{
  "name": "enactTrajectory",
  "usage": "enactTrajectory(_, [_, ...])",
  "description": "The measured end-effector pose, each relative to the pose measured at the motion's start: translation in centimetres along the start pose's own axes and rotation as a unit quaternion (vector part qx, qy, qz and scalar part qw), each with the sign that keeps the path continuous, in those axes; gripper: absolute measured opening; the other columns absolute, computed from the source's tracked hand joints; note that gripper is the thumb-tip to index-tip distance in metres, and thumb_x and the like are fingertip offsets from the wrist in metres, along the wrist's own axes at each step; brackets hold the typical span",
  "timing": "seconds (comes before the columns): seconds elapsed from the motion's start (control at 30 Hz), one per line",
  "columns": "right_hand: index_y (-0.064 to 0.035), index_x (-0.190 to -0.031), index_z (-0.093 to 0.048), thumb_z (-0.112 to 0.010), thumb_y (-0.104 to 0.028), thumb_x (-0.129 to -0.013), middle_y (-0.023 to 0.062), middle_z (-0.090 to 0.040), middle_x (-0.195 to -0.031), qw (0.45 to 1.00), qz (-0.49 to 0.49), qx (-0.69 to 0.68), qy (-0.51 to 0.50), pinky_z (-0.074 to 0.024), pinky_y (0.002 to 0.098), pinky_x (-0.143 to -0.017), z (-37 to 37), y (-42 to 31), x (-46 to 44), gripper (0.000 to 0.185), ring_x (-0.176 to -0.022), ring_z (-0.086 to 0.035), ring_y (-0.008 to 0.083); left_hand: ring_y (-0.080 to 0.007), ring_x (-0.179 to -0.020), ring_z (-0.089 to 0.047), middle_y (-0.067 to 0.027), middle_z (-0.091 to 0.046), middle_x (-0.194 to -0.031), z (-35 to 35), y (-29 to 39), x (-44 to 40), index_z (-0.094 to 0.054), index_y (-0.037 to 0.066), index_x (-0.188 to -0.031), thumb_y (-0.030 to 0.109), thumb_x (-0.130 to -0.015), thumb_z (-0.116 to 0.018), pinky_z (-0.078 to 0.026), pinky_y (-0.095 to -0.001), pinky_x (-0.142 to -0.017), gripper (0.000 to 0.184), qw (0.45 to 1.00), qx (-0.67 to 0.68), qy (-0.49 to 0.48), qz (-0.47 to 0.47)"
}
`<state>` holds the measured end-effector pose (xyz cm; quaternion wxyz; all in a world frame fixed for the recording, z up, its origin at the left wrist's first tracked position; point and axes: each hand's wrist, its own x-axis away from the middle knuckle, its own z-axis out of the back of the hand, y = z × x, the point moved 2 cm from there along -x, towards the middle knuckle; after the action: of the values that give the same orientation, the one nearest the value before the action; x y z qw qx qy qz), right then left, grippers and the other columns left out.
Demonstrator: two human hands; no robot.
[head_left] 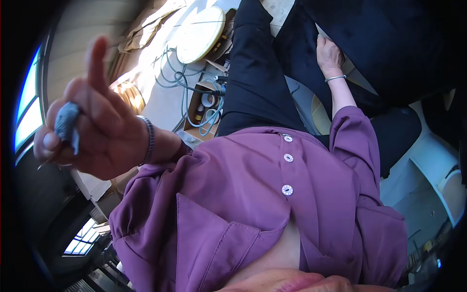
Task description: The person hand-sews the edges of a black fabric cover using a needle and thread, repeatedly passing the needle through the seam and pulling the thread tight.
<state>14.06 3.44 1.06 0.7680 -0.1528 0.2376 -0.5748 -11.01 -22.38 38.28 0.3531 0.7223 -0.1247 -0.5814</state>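
Raised at the left is my left hand (104, 119), palm towards me, one finger stretched up and the others curled. A small grey-blue piece of cloth (68, 122) sits at its curled fingers; whether it is wrapped round a finger or pinched is unclear. A thin, shiny sliver shows by the fingertips, too small to name. Farther off, over my lap, my right hand (331, 54) is closed at the edge of a large dark fabric (379, 44), its fingertips partly hidden.
A round, pale disc-shaped object (202, 34) stands in sunlight at the upper left. Looped blue-green cable (184, 90) hangs beside a cardboard box (193, 109) with tape rolls inside. A white curved piece of equipment (438, 180) is at the right, and windows (30, 114) are far left.
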Motion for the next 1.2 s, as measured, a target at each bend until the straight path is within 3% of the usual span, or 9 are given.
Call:
enactTrajectory(0.27, [-0.0061,-0.098,-0.077,-0.060,-0.056,-0.094,0.0223,-0.075,-0.098,0.987,-0.014,0.054,-0.153,-0.0544,0.0517,-0.089,2.3,-2.2,-0.2,0.053,-0.097,-0.070,0.0443,-0.0205,-0.044,-0.053,-0.0072,-0.048,-0.057,-2.0,2.6,1.6,-0.034,0.011,-0.108,0.012,-0.107,-0.036,-0.056,-0.0729,-0.090,0.003,0.840,-0.444,-0.006,-0.311])
enactTrajectory(0.57, [-0.0084,-0.111,-0.069,-0.055,-0.036,-0.096,0.0226,-0.074,-0.107,1.000,-0.025,-0.006,-0.012,-0.0538,0.0540,-0.091,-0.4,-0.2,-0.5,0.035,-0.101,-0.069,0.0454,-0.0194,-0.042,-0.053,-0.0061,-0.049,-0.057,-5.2,0.9,1.0,-0.038,0.025,-0.099,0.037,-0.114,-0.025,-0.052,-0.0744,-0.096,0.022,0.869,-0.219,-0.016,-0.444])
enactTrajectory(0.73, [-0.0148,-0.118,-0.065,-0.055,-0.026,-0.095,0.0168,-0.075,-0.106,0.995,-0.037,-0.023,-0.088,-0.0557,0.0505,-0.088,-0.5,0.2,1.2,0.027,-0.100,-0.072,0.0401,-0.0226,-0.044,-0.055,-0.0086,-0.051,-0.057,-2.4,1.0,-0.1,-0.030,0.013,-0.109,0.022,-0.112,-0.034,-0.062,-0.0665,-0.079,0.010,0.825,-0.439,-0.046,-0.354])
enactTrajectory(0.93, [-0.0146,-0.115,-0.066,-0.069,-0.027,-0.091,0.0088,-0.076,-0.103,0.996,0.074,-0.026,-0.035,-0.0573,0.0454,-0.085,1.7,-1.0,2.2,0.028,-0.094,-0.073,0.0327,-0.0173,-0.073,-0.074,-0.0061,-0.076,-0.084,2.9,-9.7,-5.7,-0.070,0.005,-0.100,0.012,-0.094,-0.071,-0.061,-0.0292,-0.071,0.009,0.643,-0.723,0.021,-0.252])
enactTrajectory(0.97, [-0.0138,-0.116,-0.067,-0.070,-0.028,-0.091,0.0087,-0.076,-0.103,0.996,0.062,-0.051,-0.033,-0.0572,0.0449,-0.084,1.3,-0.4,2.5,0.029,-0.094,-0.073,0.0316,-0.0215,-0.081,-0.076,-0.0083,-0.077,-0.092,6.9,-13.0,-7.8,-0.067,0.008,-0.118,0.013,-0.094,-0.069,-0.061,-0.0311,-0.074,0.024,0.644,-0.722,-0.036,-0.250])
enactTrajectory(1.03, [-0.0123,-0.118,-0.068,-0.073,-0.029,-0.090,0.0085,-0.077,-0.102,0.994,0.035,-0.102,-0.026,-0.0569,0.0438,-0.084,0.4,0.9,2.6,0.033,-0.094,-0.074,0.0294,-0.0249,-0.063,-0.065,-0.0140,-0.061,-0.076,9.1,-19.4,-9.7,-0.048,-0.002,-0.095,0.009,-0.102,-0.054,-0.061,-0.0338,-0.054,0.015,0.794,-0.585,-0.113,-0.124])
enactTrajectory(1.07, [-0.0116,-0.110,-0.073,-0.072,-0.027,-0.092,0.0086,-0.077,-0.098,0.991,0.011,-0.133,-0.022,-0.0570,0.0408,-0.081,0.5,0.8,2.6,0.024,-0.089,-0.074,0.0283,-0.0121,-0.077,-0.066,-0.0047,-0.070,-0.087,10.9,-22.8,-8.8,-0.072,0.003,-0.105,0.000,-0.093,-0.065,-0.053,-0.0288,-0.070,0.014,0.898,-0.432,-0.064,0.046])
enactTrajectory(1.13, [-0.0124,-0.104,-0.073,-0.073,-0.028,-0.091,0.0043,-0.076,-0.091,0.990,-0.014,-0.138,-0.025,-0.0569,0.0399,-0.077,0.4,1.1,1.8,0.020,-0.085,-0.074,0.0268,-0.0092,-0.076,-0.062,-0.0022,-0.066,-0.084,6.9,-28.4,-5.5,-0.069,0.001,-0.106,-0.003,-0.096,-0.062,-0.051,-0.0261,-0.069,0.013,0.939,-0.245,-0.156,0.184])
enactTrajectory(1.2, [-0.0128,-0.100,-0.073,-0.074,-0.028,-0.090,0.0011,-0.075,-0.085,0.986,-0.040,-0.158,-0.035,-0.0562,0.0385,-0.073,0.0,1.5,1.8,0.018,-0.080,-0.073,0.0244,-0.0114,-0.077,-0.065,-0.0045,-0.070,-0.083,0.9,-33.6,0.5,-0.071,0.001,-0.106,0.008,-0.097,-0.067,-0.052,-0.0264,-0.072,0.012,0.858,-0.152,-0.271,0.409])
